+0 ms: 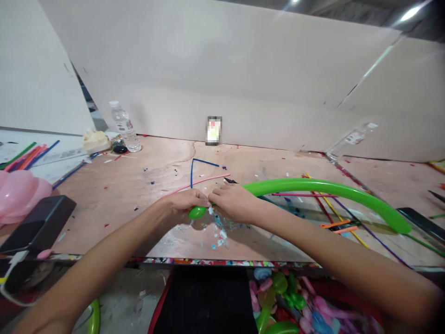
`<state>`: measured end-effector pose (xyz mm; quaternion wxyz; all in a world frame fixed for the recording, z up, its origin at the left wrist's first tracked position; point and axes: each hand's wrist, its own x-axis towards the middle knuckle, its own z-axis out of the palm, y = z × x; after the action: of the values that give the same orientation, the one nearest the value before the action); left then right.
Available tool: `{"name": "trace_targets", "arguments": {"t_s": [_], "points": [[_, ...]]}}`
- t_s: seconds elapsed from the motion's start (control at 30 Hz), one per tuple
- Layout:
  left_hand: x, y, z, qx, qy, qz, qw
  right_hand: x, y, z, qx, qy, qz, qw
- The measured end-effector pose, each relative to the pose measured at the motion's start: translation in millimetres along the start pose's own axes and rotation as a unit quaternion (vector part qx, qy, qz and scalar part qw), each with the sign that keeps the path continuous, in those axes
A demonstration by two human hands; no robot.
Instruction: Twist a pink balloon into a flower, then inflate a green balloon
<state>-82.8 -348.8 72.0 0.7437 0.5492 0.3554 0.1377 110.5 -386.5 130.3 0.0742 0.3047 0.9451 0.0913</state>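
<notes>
A long green balloon (313, 185), inflated, arcs from my hands out to the right side of the table. My left hand (184, 202) is closed around its near end, where a small round green bulb pokes out below the fingers. Right beside it, my right hand (234, 202) grips the balloon where the long part begins. The fingertips of both hands almost meet, and the stretch of balloon between them is largely hidden. Bits of pale blue scrap (220, 232) lie on the table just below the hands.
Uninflated balloons (330, 206) in several colours lie at right, near a dark case (422, 225). A black box (41, 222) and pink balloon (22, 197) are at left. Bottles (125, 127) and a phone (213, 131) stand at the back. Twisted balloons (295, 301) fill a space below the table edge.
</notes>
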Motion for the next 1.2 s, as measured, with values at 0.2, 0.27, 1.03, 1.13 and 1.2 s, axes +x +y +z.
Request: {"name": "trace_targets", "arguments": {"t_s": [0.2,0.27,1.03,1.13,1.2], "points": [[0.7,5.5,11.6,-0.023,0.009,0.019,1.0,-0.9,2.0,-2.2,-0.057,0.015,0.037,0.998],[-1.9,8.7,15.3,-0.014,0.01,0.038,0.999,-4.3,0.2,-7.0,-0.035,0.009,0.063,0.997],[-16.4,26.3,5.1,0.356,0.025,0.074,0.931,-8.5,-10.9,-12.2,0.05,0.005,0.038,0.998],[-16.3,24.9,5.2,0.324,0.002,0.065,0.944,-11.1,-6.2,-7.5,0.111,-0.011,0.019,0.994],[-15.8,24.2,4.8,0.296,-0.017,0.061,0.953,-12.6,-3.3,-5.8,0.126,-0.019,0.02,0.992]]}}
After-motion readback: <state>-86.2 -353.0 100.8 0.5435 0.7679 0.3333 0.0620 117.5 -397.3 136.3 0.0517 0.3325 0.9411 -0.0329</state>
